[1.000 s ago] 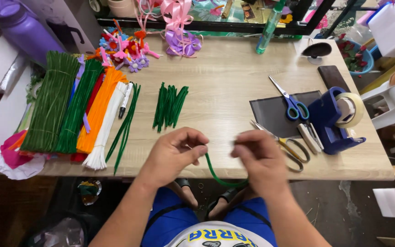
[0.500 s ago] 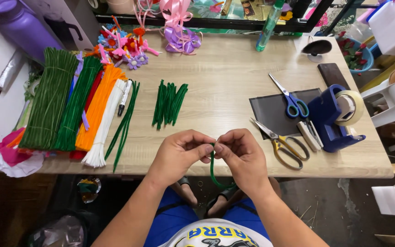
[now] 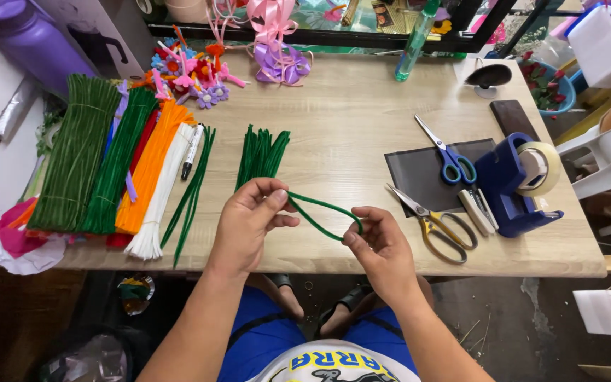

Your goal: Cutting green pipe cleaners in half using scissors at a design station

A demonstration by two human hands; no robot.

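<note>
My left hand (image 3: 252,221) and my right hand (image 3: 380,247) hold a single green pipe cleaner (image 3: 319,211) bent into a narrow loop above the front edge of the wooden table (image 3: 348,120). The left fingers pinch its two ends; the right fingers grip the folded end. Just beyond my left hand lies a small pile of short green pipe cleaners (image 3: 262,154).
Bundles of green, orange, red and white pipe cleaners (image 3: 107,166) lie at the left with a marker (image 3: 191,151). Blue scissors (image 3: 447,152), yellow scissors (image 3: 433,223), a dark mat (image 3: 419,177), a stapler (image 3: 476,210) and a blue tape dispenser (image 3: 521,182) sit right. Finished pipe-cleaner flowers (image 3: 192,74) and a ribbon bow (image 3: 281,60) are at the back.
My hands were close together at the table edge with the pipe cleaner hanging down. They have moved apart and risen, and the pipe cleaner now stretches between them as a loop.
</note>
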